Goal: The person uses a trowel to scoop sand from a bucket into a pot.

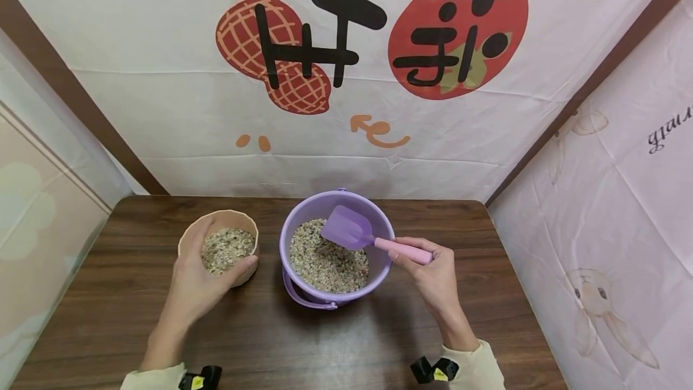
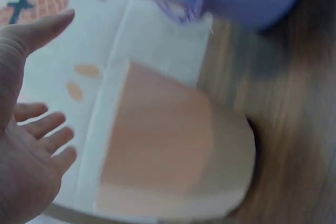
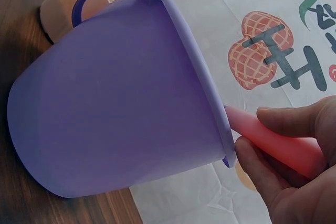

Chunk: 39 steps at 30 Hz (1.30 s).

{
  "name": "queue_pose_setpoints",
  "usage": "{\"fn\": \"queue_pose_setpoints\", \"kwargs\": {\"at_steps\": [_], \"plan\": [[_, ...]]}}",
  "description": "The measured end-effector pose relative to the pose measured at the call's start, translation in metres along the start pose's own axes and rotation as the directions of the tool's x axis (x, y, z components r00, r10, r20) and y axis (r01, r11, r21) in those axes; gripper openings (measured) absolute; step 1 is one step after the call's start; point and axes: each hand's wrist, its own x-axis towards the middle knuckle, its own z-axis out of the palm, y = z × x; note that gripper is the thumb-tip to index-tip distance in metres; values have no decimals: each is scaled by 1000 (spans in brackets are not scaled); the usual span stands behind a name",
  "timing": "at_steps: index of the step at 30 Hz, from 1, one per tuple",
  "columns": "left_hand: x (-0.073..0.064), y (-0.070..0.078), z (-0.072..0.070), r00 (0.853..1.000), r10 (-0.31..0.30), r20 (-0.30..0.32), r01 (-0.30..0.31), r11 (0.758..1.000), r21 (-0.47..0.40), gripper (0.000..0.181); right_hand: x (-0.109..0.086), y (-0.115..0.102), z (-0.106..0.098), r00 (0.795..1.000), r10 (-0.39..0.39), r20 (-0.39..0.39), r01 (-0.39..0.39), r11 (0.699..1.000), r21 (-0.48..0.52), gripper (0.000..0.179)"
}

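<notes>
A purple bucket (image 1: 290, 209) stands mid-table with a bed of small mixed gravel (image 1: 330, 269) inside. My right hand (image 1: 437, 278) grips the pink handle of a toy shovel (image 1: 346, 227). Its purple blade lies over the gravel within the bucket, and the handle crosses the right rim. To the left is a beige pot (image 2: 168, 145), also holding gravel (image 1: 230, 248). My left hand (image 1: 197, 290) is above the near side of this pot, fingers and thumb spread. The left wrist view shows that hand apart from the pot, above its rim, holding nothing.
The bucket's purple carrying handle (image 1: 303, 300) hangs down on its near left side. Everything stands on a dark wooden table (image 1: 368, 354). A white printed cloth (image 1: 460, 149) rises behind the table's back edge, and more printed cloth (image 1: 601, 227) hangs at the right side.
</notes>
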Motion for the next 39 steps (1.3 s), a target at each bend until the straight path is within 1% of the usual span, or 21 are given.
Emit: {"fn": "queue_pose_setpoints", "kwargs": {"at_steps": [3,4,6,9,12,13,14,16,18,23,25,29,32,33,35,39], "plan": [[-1,15,8,997,0,76,4,998,-56,101,0,0,0,1000,1,-1,-1,1000,-2,30],[-1,18,11,994,2,107,5,998,-65,101,0,0,0,1000,1,-1,-1,1000,-2,30],[-2,24,17,987,26,158,-12,996,-90,104,0,0,0,1000,1,-2,-1,1000,-2,31],[-3,30,26,964,67,259,-21,984,-177,113,-1,1,0,1000,3,-2,-3,1000,0,31],[-4,34,35,937,82,339,-14,980,-197,125,-1,1,0,1000,6,0,-6,1000,3,32],[-4,35,37,929,80,361,-11,982,-191,129,-1,1,0,1000,8,1,-8,1000,3,32],[-4,36,40,925,77,372,-15,986,-168,133,-1,1,0,1000,9,1,-9,1000,3,32],[-4,37,44,919,74,388,-19,989,-143,139,-1,1,0,1000,10,1,-10,1000,1,31],[-3,37,48,914,74,399,-20,990,-138,143,0,0,1,1000,9,-2,-9,1000,-8,29],[1,38,55,909,86,408,-33,990,-135,149,0,0,1,1000,2,-6,-2,1000,-29,28],[1,38,57,909,89,406,-34,990,-139,150,0,-1,1,1000,3,-3,-4,999,-37,29],[1,38,59,915,86,394,-30,989,-147,149,0,-2,0,1000,-5,13,6,997,-80,29],[1,37,60,918,82,388,-26,989,-146,147,1,-6,-1,999,-33,39,39,987,-154,27],[1,37,60,918,78,388,-24,989,-144,147,2,-7,-1,998,-46,52,55,981,-187,27],[2,36,61,918,74,389,-20,990,-142,147,4,-12,-2,994,-71,78,89,959,-270,26],[2,35,61,918,66,391,-11,990,-141,148,9,-22,-2,987,-110,115,150,879,-453,23]]}}
